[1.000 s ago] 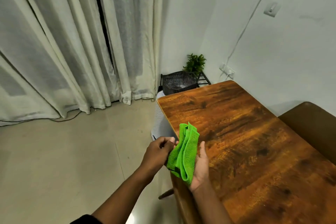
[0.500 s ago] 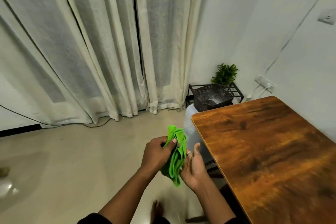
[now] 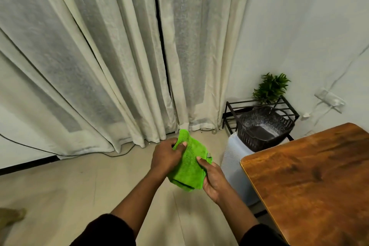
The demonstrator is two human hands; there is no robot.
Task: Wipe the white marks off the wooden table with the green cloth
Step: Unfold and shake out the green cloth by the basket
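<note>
The green cloth (image 3: 189,164) is folded and held in the air over the floor, to the left of the wooden table (image 3: 311,181). My left hand (image 3: 166,156) pinches its upper left part. My right hand (image 3: 213,179) grips its lower right edge. The table fills the lower right of the view, and only its near left corner and part of its top show. No white marks are visible on the part of the tabletop in view.
Pale curtains (image 3: 119,56) hang along the back wall down to the tiled floor (image 3: 60,195). A black basket (image 3: 263,128) rests on a white unit (image 3: 233,162) beside the table corner. Behind it stand a black rack (image 3: 235,109) and a small plant (image 3: 270,88).
The view has swung left, so the table has slid toward the right edge. The cloth has moved off the table edge and is spread wider between both hands.
</note>
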